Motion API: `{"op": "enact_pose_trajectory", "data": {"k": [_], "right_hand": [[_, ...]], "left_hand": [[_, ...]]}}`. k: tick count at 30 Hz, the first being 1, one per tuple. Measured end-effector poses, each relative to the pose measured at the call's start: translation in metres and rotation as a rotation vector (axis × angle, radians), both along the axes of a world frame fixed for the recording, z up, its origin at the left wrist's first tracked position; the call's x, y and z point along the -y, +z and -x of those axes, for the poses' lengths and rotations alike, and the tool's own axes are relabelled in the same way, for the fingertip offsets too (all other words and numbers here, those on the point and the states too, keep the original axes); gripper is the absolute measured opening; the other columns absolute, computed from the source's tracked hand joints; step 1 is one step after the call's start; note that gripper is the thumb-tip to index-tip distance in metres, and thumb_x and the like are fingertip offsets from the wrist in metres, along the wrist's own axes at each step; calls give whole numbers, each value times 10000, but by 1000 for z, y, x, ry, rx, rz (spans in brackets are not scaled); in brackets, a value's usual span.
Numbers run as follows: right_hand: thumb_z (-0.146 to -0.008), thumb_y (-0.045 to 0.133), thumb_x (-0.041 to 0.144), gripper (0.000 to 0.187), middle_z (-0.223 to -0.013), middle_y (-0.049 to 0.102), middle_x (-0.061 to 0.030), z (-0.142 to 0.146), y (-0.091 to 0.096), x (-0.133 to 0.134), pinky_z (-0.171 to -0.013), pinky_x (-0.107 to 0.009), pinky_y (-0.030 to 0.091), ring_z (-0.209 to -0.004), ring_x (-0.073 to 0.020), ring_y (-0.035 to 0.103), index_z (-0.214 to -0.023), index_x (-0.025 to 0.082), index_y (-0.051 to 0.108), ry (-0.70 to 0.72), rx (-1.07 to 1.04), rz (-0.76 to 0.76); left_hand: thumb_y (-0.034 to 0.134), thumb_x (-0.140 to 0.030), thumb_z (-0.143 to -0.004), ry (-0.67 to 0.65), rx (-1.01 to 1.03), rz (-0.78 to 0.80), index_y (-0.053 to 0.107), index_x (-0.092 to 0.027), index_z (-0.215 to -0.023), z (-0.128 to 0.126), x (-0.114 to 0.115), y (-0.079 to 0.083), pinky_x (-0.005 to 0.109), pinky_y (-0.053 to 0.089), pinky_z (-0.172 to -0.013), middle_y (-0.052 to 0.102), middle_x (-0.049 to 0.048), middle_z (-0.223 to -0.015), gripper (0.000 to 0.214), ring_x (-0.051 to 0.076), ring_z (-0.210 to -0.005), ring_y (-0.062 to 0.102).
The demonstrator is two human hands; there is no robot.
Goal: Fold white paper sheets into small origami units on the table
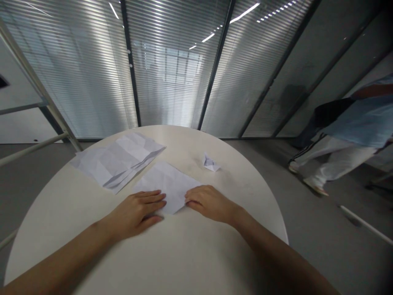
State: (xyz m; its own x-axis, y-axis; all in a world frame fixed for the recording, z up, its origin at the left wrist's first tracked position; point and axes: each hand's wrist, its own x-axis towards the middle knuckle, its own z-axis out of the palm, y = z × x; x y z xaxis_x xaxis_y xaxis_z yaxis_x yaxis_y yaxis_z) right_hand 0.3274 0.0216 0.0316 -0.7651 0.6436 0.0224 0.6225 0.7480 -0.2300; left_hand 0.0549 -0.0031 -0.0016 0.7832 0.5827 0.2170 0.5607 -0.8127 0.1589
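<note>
A creased white sheet of paper [167,182] lies on the round white table [190,254] in front of me. My left hand [138,213] lies flat on the sheet's near left edge, fingers stretched out together. My right hand [208,203] rests palm down at the sheet's near right corner, its fingertips curled onto the paper's edge. Neither hand lifts the sheet off the table.
A stack of crumpled, unfolded sheets [118,159] lies at the far left of the table. A small folded paper figure [210,162] sits at the far right. A person [346,131] walks across the floor to the right. Glass walls with blinds stand behind.
</note>
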Motion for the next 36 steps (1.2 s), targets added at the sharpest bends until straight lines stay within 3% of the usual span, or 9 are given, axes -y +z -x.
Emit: {"op": "enact_pose_trajectory", "data": {"k": [4,7,11,16,22,25,28,33,36], "right_hand": [[-954,407,341,343,-810,693,-45,4,0,-4,-690,-260,402,-780,-165,633,-768,172,641,-125,26,-54],[-953,415,344,309,-794,683,-41,10,-4,-6,-639,-253,374,-738,-160,629,-774,177,604,-273,15,-88],[-956,413,342,247,-855,687,-58,19,-11,-11,-670,-257,383,-800,-176,636,-875,188,589,-414,9,-126],[-949,426,336,214,-891,675,-66,23,-19,-17,-731,-268,410,-851,-185,621,-898,194,577,-460,9,-172],[-912,495,296,151,-922,654,-78,24,-22,-19,-773,-297,423,-897,-204,593,-887,174,580,-435,-49,-187],[-847,572,233,88,-933,652,-43,13,-21,-23,-768,-272,431,-879,-172,591,-917,181,575,-271,-186,-46],[-755,575,65,187,-912,666,-12,0,-20,-27,-839,-290,416,-891,-161,592,-886,198,591,-109,-267,-1],[-797,526,70,173,-851,682,5,3,-10,-16,-976,-365,358,-874,-153,608,-827,224,598,-35,-479,-182],[-801,622,206,179,-1107,634,-42,11,-3,-6,-1020,-394,339,-1107,-195,537,-973,241,587,-114,-714,-315]], "left_hand": [[460,-309,-913,-36,6,20,539,-210,-1264,-1,2,3,400,435,-1030,541,67,-1326,373,226,-1254,471],[470,-289,-905,-75,45,38,560,-190,-1238,-1,2,3,394,443,-1022,562,89,-1300,359,225,-1239,488],[485,-261,-888,-115,121,71,594,-178,-1190,-1,2,5,377,464,-1003,590,102,-1262,331,221,-1190,536],[473,-214,-888,-154,163,125,630,-170,-1118,-1,4,8,337,456,-1016,631,94,-1204,282,188,-1137,576],[459,-197,-895,-134,188,108,632,-165,-1079,-1,5,4,315,481,-973,651,91,-1140,255,179,-1080,597],[469,-226,-899,-85,177,45,607,-179,-1116,0,4,0,325,500,-934,647,88,-1130,262,182,-1040,610],[523,-306,-881,-26,163,-47,582,-174,-1142,1,-1,-5,340,518,-890,653,95,-1114,299,199,-1006,619],[552,-262,-862,99,232,-267,622,-184,-1079,-1,-7,-9,346,525,-784,697,78,-991,241,206,-876,648],[526,-203,-865,230,445,-270,675,-177,-951,-3,-4,-2,271,508,-672,712,46,-840,174,159,-718,647]]}}
